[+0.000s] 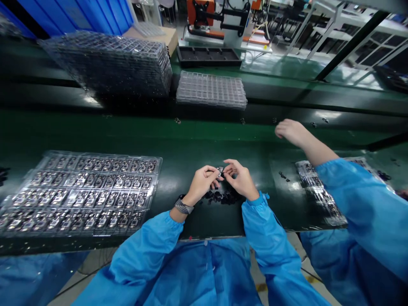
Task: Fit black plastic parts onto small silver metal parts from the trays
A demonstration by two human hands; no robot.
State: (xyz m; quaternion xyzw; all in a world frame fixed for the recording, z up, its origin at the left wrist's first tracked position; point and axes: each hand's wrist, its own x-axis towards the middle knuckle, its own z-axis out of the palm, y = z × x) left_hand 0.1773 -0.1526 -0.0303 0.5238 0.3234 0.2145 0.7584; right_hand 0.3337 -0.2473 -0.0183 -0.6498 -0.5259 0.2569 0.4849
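In front of my body, my left hand (204, 182) pinches a small circuit board (219, 171) between thumb and fingers. My right hand (239, 178) is at the board's right edge, thumb and fingers curled together. What its fingertips hold is too small to make out. Under both hands lies a loose pile of small black parts (219, 197). To my left rests a clear plastic tray (160, 170) filled with rows of similar small circuit boards (108, 182).
A co-worker's hand (293, 132) reaches over the bench from the right, above another tray of boards (318, 193). Stacked clear trays (127, 68), a lower tray stack (210, 89) and a black tray (208, 56) stand behind. Small parts (177, 120) dot the green bench (191, 148).
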